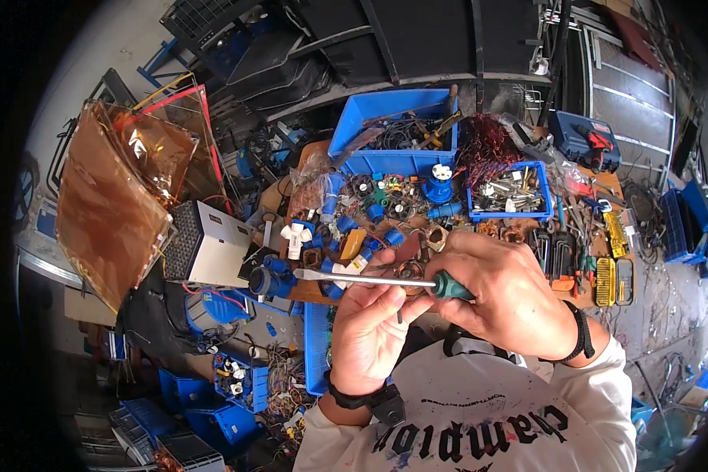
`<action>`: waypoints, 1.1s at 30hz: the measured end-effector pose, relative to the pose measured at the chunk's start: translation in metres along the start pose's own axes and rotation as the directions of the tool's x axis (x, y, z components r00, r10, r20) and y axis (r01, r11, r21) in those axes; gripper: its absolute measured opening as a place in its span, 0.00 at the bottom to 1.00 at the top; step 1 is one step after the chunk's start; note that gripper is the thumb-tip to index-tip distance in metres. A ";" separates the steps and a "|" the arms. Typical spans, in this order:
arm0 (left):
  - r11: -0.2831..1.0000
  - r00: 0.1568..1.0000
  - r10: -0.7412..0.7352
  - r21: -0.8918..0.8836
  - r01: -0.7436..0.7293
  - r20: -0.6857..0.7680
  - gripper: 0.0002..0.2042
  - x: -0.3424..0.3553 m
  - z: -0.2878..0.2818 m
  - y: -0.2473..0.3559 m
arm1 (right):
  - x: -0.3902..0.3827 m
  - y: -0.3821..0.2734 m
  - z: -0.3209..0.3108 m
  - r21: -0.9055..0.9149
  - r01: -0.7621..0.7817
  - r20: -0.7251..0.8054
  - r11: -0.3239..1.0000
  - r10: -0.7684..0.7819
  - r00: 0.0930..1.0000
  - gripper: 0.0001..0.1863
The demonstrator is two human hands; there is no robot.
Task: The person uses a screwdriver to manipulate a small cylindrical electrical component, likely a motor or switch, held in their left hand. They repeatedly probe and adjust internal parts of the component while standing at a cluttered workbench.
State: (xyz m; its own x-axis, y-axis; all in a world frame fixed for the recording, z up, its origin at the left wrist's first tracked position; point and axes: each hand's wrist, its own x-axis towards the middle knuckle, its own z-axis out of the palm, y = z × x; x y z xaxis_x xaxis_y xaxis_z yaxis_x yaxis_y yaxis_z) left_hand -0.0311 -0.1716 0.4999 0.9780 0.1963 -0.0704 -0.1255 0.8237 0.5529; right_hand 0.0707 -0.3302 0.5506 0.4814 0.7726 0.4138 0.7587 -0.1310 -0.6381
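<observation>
A flathead screwdriver [352, 277] lies across the view above the front edge of the bench, its long metal shaft running left to a flat tip. Its green handle is wrapped by my right hand [499, 293], whose fingers are curled. My left hand [370, 326] is palm up just below the shaft, with thumb and fingertips bent together. Between the hands, behind the shaft, a small round coppery part [409, 270] shows only in pieces. What my left fingers pinch is mostly hidden. White plastic pipe fittings [295, 238] and blue pipe pieces lie left of the hands.
On the cluttered bench stand a large blue crate [393, 163] of tools and cables and a smaller blue tray [509, 206] of metal parts. Red wire [484, 149] is heaped beside them. A power drill [600, 149] rests far right. Brown sheets [106, 204] stand at left.
</observation>
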 end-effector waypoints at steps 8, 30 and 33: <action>0.998 0.999 0.053 0.014 -0.053 0.002 0.20 0.001 0.004 0.001 | -0.003 0.000 0.005 0.020 -0.015 -0.120 1.000 0.018 0.993 0.12; 0.977 0.984 0.173 0.120 -0.176 0.037 0.17 0.004 0.011 -0.008 | -0.005 0.011 0.025 0.198 -0.041 -0.264 0.979 0.094 0.960 0.09; 0.976 0.983 0.180 0.116 -0.182 0.031 0.17 0.004 0.012 -0.009 | -0.005 0.013 0.023 0.164 0.003 -0.260 0.986 0.041 0.965 0.10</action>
State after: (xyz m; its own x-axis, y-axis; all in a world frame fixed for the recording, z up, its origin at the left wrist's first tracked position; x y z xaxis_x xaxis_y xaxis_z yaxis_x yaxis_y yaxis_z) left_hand -0.0239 -0.1845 0.5051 0.9443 0.3243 0.0562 -0.2814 0.7068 0.6490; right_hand 0.0679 -0.3213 0.5253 0.6095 0.5784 0.5421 0.6776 -0.0251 -0.7350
